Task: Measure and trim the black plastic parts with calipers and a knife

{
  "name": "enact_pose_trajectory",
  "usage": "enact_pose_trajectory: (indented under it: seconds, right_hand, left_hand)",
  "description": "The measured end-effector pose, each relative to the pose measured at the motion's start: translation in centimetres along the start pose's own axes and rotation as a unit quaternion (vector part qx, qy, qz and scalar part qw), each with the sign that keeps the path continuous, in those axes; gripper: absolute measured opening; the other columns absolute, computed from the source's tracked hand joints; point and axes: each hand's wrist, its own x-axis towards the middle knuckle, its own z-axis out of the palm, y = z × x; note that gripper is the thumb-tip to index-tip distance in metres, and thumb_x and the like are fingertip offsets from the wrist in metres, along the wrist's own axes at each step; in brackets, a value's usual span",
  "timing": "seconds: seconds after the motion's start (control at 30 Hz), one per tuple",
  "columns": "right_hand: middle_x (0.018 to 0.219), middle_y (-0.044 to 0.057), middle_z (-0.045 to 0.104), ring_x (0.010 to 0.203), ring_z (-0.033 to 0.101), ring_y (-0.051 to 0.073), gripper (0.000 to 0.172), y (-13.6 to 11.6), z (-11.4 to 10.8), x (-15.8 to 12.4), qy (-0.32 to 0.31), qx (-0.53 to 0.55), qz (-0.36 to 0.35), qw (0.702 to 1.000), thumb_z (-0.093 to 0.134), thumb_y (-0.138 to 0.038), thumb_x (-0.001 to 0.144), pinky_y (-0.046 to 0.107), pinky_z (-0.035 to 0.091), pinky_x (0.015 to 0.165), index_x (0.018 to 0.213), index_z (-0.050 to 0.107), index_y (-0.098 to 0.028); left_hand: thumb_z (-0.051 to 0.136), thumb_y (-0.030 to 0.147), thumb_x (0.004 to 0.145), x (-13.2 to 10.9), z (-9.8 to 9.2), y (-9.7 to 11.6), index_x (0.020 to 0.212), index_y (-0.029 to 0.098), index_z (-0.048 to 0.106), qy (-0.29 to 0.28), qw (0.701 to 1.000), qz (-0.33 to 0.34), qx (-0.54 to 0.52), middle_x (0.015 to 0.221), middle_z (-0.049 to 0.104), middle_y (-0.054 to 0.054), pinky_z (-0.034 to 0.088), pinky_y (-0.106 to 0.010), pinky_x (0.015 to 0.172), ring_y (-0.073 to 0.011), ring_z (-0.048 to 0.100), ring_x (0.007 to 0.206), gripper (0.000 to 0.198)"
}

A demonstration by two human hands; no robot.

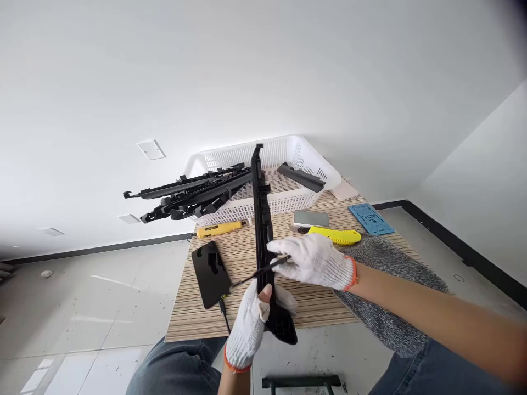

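My left hand (248, 326), in a white knit glove with the thumb tip bare, grips the lower part of a long black plastic trim piece (262, 219). The piece stands nearly lengthwise before me, its hooked far end over the white basket. My right hand (310, 260), gloved too, pinches a thin dark stick-like thing (251, 277) between thumb and fingers; its kind I cannot make out. That thin thing crosses the trim piece just above my left thumb. Right beyond my right hand lies a yellow utility knife (337, 236).
The white basket (288, 204) holds several black trim pieces (197, 192), some jutting out left, and one short dark piece (302, 176). On the striped table (185, 321) are a black device (211, 274) with a cable, a yellow-handled tool (220, 229), a phone-like slab (312, 219), a blue card (371, 219) and a grey cloth (387, 291).
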Motion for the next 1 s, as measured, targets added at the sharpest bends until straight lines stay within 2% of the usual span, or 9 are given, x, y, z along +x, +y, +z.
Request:
enact_pose_trajectory:
  seconds: [0.1,0.27,0.37,0.43,0.5,0.6,0.73,0.83,1.0]
  right_hand:
    - [0.098,0.007,0.084,0.076,0.077,0.017,0.032,0.7,-0.2,0.5,0.044,-0.014,0.036,0.998,0.059,-0.044,0.107,0.028,0.049,0.062,0.115,0.074,-0.018]
    - [0.097,0.003,0.084,0.071,0.078,0.017,0.025,0.5,-1.4,1.0,0.056,-0.001,0.096,0.994,0.062,-0.04,0.103,0.026,0.049,0.058,0.116,0.073,-0.021]
    - [0.088,0.001,0.083,0.069,0.077,0.017,0.026,-0.3,-1.9,1.0,0.051,0.016,0.14,0.989,0.067,-0.035,0.098,0.025,0.049,0.059,0.119,0.072,-0.021]
    - [0.079,-0.001,0.081,0.065,0.075,0.017,0.026,-0.6,-2.0,0.9,0.048,0.011,0.145,0.988,0.067,-0.031,0.096,0.026,0.048,0.058,0.119,0.071,-0.02]
    - [0.076,-0.002,0.079,0.061,0.074,0.017,0.025,-0.7,-2.1,1.0,0.057,0.003,0.128,0.99,0.066,-0.031,0.095,0.027,0.047,0.056,0.117,0.071,-0.019]
    - [0.077,-0.001,0.08,0.059,0.074,0.016,0.026,-0.8,-2.6,1.3,0.077,-0.006,0.105,0.991,0.06,-0.032,0.097,0.027,0.048,0.055,0.115,0.071,-0.018]
    - [0.085,0.002,0.083,0.053,0.072,0.017,0.038,-0.8,-3.8,0.9,0.074,-0.088,0.124,0.986,0.051,-0.027,0.097,0.029,0.045,0.049,0.127,0.068,-0.013]
    - [0.09,0.005,0.084,0.049,0.069,0.017,0.044,-0.7,-4.2,-0.2,0.068,-0.145,0.109,0.981,0.048,-0.022,0.095,0.031,0.045,0.048,0.131,0.068,-0.008]
    - [0.09,0.005,0.084,0.044,0.063,0.013,0.037,-0.5,-3.0,-1.4,0.063,-0.212,0.072,0.972,0.049,-0.021,0.096,0.03,0.038,0.046,0.122,0.075,-0.012]
  left_hand:
    - [0.071,0.073,0.086,-0.2,0.0,0.1,0.132,0.018,0.061,-0.036,0.999,0.01,-0.015,0.088,0.073,-0.008,0.053,-0.028,0.054,-0.0188,0.066,0.066,0.072]
    - [0.095,0.066,0.064,-0.1,-0.1,0.2,0.119,0.019,0.063,-0.086,0.996,0.03,0.021,0.089,0.067,-0.003,0.048,-0.025,0.054,-0.0119,0.057,0.06,0.079]
    - [0.095,0.068,0.06,0.3,-0.3,0.0,0.106,0.02,0.068,-0.07,0.992,0.087,0.05,0.098,0.069,-0.007,0.056,-0.033,0.075,-0.02,0.065,0.08,0.072]
    - [0.092,0.073,0.061,0.5,-0.5,-0.1,0.099,0.02,0.072,-0.057,0.989,0.118,0.074,0.1,0.071,-0.008,0.054,-0.038,0.089,-0.0263,0.066,0.095,0.069]
    - [0.09,0.075,0.061,0.7,-0.7,-0.2,0.098,0.02,0.074,-0.049,0.988,0.118,0.09,0.098,0.071,-0.008,0.053,-0.039,0.092,-0.0284,0.065,0.098,0.068]
    - [0.094,0.068,0.058,0.8,-0.6,-0.4,0.097,0.019,0.075,-0.027,0.992,0.091,0.087,0.096,0.069,-0.008,0.054,-0.033,0.076,-0.0246,0.064,0.087,0.066]
    - [0.097,0.056,0.06,0.7,-0.2,-0.6,0.103,0.019,0.069,-0.039,0.999,0.026,0.026,0.101,0.068,-0.007,0.045,-0.025,0.048,-0.0105,0.054,0.058,0.064]
    - [0.096,0.054,0.064,0.5,0.2,-0.6,0.108,0.021,0.062,-0.052,0.998,0.004,-0.03,0.093,0.067,-0.002,0.044,-0.023,0.046,-0.0056,0.048,0.048,0.065]
    - [0.093,0.057,0.071,0.2,0.5,0.1,0.109,0.021,0.059,-0.069,0.997,0.004,-0.046,0.078,0.062,0.003,0.046,-0.024,0.051,-0.0079,0.053,0.049,0.063]
